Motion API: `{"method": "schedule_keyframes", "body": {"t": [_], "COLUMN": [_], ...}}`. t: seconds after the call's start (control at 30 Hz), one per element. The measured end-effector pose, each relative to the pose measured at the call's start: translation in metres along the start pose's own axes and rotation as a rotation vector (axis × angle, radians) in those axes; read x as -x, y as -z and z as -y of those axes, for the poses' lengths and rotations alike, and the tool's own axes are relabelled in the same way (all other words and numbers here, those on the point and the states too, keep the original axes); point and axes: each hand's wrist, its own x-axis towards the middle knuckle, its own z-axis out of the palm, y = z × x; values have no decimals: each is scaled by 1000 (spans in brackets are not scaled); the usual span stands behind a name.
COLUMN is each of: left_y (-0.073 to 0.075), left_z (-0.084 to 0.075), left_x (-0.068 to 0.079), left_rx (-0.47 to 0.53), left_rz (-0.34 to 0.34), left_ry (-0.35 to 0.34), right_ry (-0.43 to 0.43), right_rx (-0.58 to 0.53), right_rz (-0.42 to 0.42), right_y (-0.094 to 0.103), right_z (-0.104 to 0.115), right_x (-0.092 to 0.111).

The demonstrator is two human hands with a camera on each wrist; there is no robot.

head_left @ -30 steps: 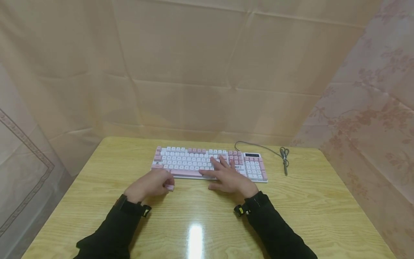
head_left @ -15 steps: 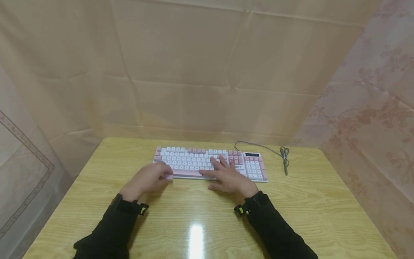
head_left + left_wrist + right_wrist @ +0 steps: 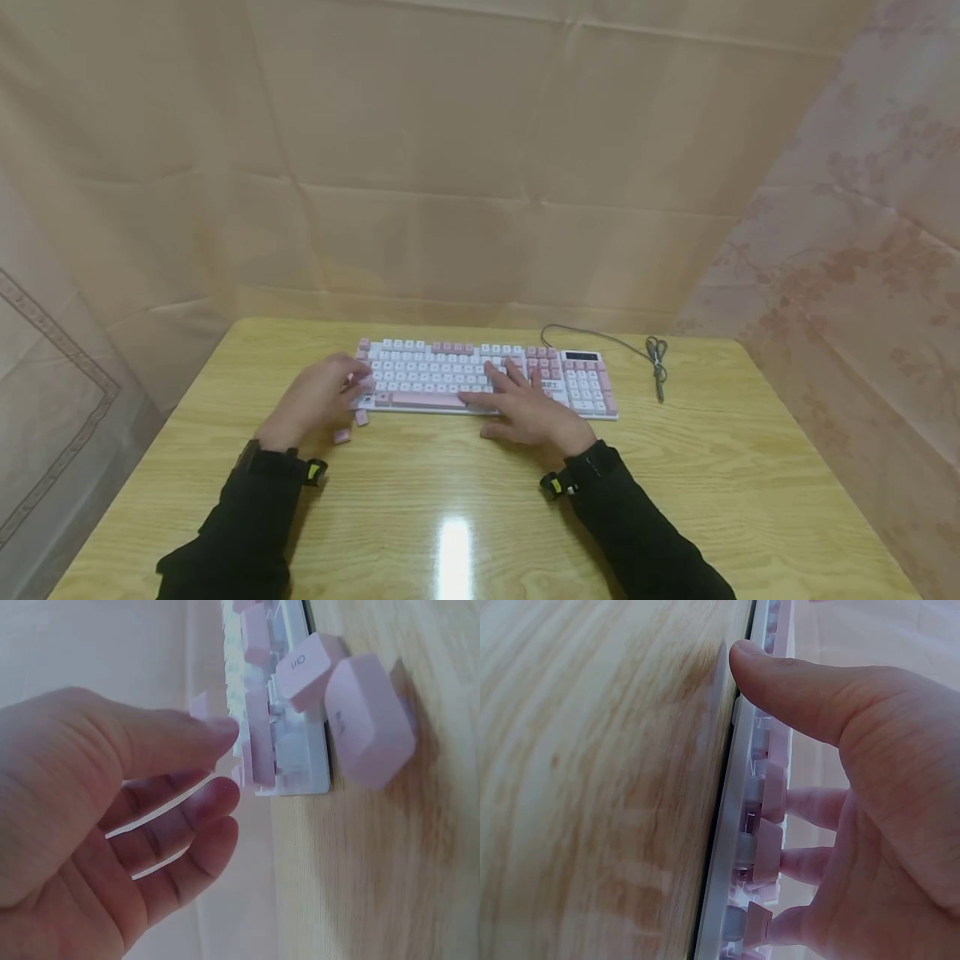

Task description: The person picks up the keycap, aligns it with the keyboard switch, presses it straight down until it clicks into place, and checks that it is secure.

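A pink and white keyboard (image 3: 427, 368) lies along the far part of the table. My left hand (image 3: 318, 398) is over its left end, thumb bent toward the fingers. In the left wrist view a small pink keycap (image 3: 199, 705) shows just past the thumb, apparently pinched; the index fingertip is hidden. Two loose pink keycaps lie at the front left corner: a Ctrl keycap (image 3: 309, 669) against the edge and another keycap (image 3: 369, 720) on the wood. Bare switches show at that corner. My right hand (image 3: 528, 414) rests fingers spread on the keyboard's right-middle, thumb at its front edge.
A grey cable (image 3: 600, 336) runs from the keyboard's back to a tied bundle (image 3: 657, 358) at the right. Behind the wooden table (image 3: 420, 517) hangs a beige cloth (image 3: 420, 167); patterned cloth (image 3: 855, 275) hangs at the right.
My left hand has moved left and away from me, from the front edge to the keyboard's left end, baring two loose keycaps. The right hand keeps its place.
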Motion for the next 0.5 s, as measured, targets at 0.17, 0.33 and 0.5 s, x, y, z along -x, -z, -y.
{"method": "schedule_keyframes", "body": {"t": [0.17,0.33,0.5], "left_y": [-2,-4,-2], "left_z": [4,6,6], "left_x": [-5,-9,-13], "left_rx": [23,47,46], "left_rz": [-34,-47,-34], "left_ry": [81,116,128], "right_ry": [6,10,12], "right_rx": [4,11,25], "right_rz": [-1,-6,-10], "right_y": [-1,-3,-1], "right_z": [-1,-1,-2], "right_x": [0,0,-1]}}
